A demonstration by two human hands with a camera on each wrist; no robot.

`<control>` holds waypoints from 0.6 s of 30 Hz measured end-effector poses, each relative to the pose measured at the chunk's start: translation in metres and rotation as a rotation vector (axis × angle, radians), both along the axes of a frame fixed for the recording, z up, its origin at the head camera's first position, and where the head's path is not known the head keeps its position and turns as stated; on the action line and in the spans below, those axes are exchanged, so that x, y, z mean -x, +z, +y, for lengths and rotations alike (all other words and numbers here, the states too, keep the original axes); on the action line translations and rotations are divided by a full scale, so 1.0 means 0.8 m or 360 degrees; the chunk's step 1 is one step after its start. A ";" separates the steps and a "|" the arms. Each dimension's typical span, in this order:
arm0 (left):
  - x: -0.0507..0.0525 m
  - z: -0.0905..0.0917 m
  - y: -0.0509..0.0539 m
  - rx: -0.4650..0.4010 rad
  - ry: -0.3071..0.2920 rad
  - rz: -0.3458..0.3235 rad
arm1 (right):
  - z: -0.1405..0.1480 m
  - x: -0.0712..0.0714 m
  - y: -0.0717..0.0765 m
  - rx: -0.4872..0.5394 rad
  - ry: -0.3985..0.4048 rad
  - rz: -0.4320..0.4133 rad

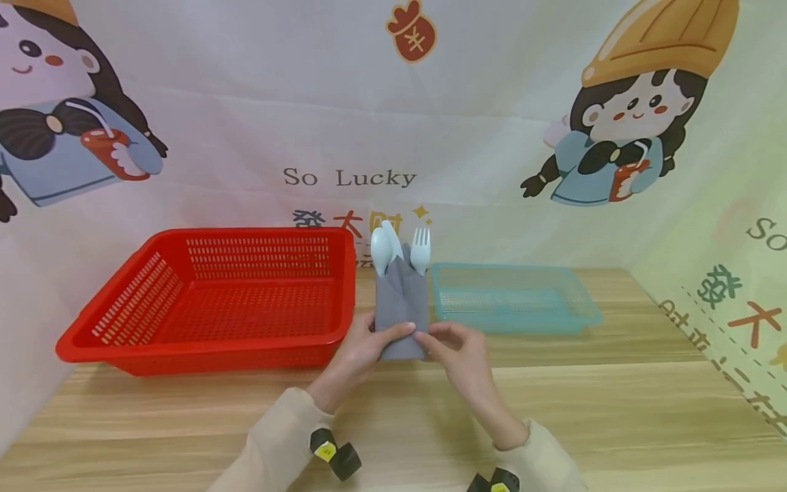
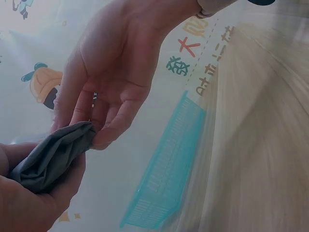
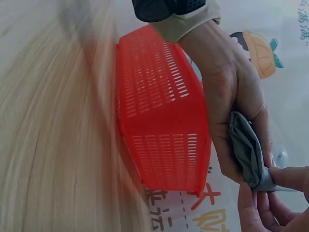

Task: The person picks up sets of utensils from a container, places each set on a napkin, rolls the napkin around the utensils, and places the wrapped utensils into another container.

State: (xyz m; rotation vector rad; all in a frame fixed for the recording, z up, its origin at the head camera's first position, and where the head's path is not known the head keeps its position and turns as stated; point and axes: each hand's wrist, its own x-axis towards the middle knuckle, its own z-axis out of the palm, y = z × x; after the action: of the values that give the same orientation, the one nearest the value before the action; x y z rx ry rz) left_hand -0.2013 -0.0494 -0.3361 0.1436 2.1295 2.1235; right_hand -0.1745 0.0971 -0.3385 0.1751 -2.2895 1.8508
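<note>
A folded grey napkin point(image 1: 401, 307) stands upright between my hands in the head view. Out of its top stick a white spoon point(image 1: 381, 249), a white knife point(image 1: 391, 238) and a white fork point(image 1: 421, 251). My left hand point(image 1: 363, 345) grips the napkin's left side, thumb across its front. With thumb and fingers, my right hand point(image 1: 458, 348) pinches the lower right edge. Both wrist views show the folded bottom end of the napkin point(image 2: 53, 157) between the hands; the cutlery is mostly hidden there.
To the left on the wooden table point(image 1: 393, 424) sits a red plastic basket point(image 1: 246, 348). A light blue shallow basket point(image 1: 516, 321) is at the right, behind my right hand. A printed cloth point(image 1: 492, 137) hangs behind the table and along its sides.
</note>
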 end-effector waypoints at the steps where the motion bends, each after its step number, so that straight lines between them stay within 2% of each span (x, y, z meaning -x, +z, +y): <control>1: 0.000 -0.001 0.000 0.0006 -0.0011 -0.0001 | 0.000 0.000 0.000 0.0008 0.0019 -0.0027; 6: 0.000 -0.005 -0.002 -0.0001 -0.0051 0.0010 | -0.001 0.002 0.000 0.0032 0.0054 -0.0063; 18: 0.000 -0.007 -0.002 0.0013 -0.0007 0.0009 | 0.002 0.001 0.000 0.0080 0.0059 -0.0158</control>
State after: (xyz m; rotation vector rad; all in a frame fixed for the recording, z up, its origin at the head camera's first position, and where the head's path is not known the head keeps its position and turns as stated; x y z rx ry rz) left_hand -0.2016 -0.0550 -0.3381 0.1534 2.1388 2.1144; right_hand -0.1756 0.0987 -0.3388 0.1216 -2.3162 1.9755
